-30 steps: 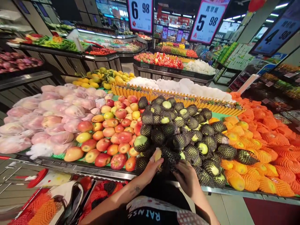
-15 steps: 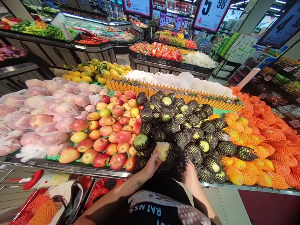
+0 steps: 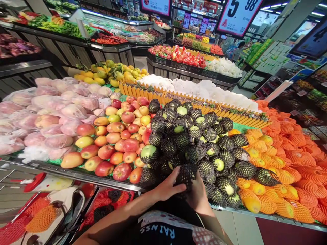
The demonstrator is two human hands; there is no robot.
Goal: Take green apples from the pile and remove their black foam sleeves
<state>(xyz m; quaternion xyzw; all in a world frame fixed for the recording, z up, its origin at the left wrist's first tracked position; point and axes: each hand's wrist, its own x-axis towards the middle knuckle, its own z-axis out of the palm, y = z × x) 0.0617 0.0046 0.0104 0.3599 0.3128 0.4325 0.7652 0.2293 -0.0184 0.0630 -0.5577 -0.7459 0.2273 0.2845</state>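
Both my hands meet at the front edge of a fruit stand, on one fruit in a black foam net (image 3: 186,174). My left hand (image 3: 168,187) cups its left side with the fingers wrapped round it. My right hand (image 3: 198,197) grips it from below and behind. The net now hides the fruit almost fully. Just beyond lies a heap of green fruits in black nets (image 3: 194,143). Bare red and yellow apples (image 3: 120,143) are piled to the left of it.
Fruits in orange nets (image 3: 288,166) fill the right side, and pink-bagged fruit (image 3: 46,119) the far left. A yellow fence divider (image 3: 204,105) runs behind the heap. A cart with orange and black nets (image 3: 43,214) stands at lower left. Price signs hang overhead.
A second ago the yellow-green fruit showed bare at the net's mouth. The black net has since been drawn over it, and both hands have closed round it.
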